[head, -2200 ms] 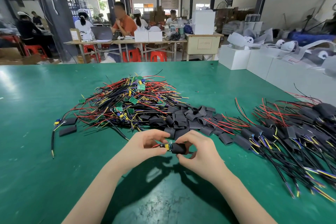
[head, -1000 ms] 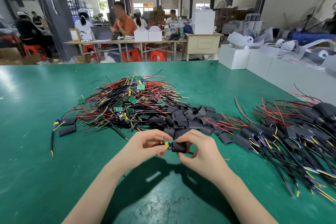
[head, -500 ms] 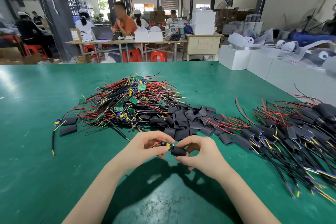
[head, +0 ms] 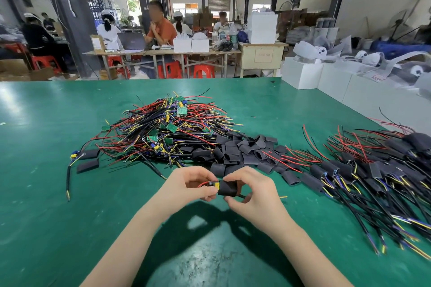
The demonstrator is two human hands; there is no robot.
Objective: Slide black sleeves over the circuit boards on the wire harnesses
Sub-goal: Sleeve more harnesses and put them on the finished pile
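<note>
Sleeve [head: 227, 188] is pinched in right hand [head: 253, 196] grip, long axis left-right, board [head: 215, 184] end pinched by left hand [head: 190, 187], partly exposed at sleeve's left mouth

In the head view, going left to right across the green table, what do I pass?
Two loose black sleeves → unsleeved harness pile → left hand → held sleeve → right hand → finished harnesses.

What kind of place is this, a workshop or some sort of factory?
Most likely a small electronics assembly factory. A long green work table holds a heap of coloured wire harnesses with small green circuit boards and loose black sleeves, while other workers sit at benches behind.
</note>
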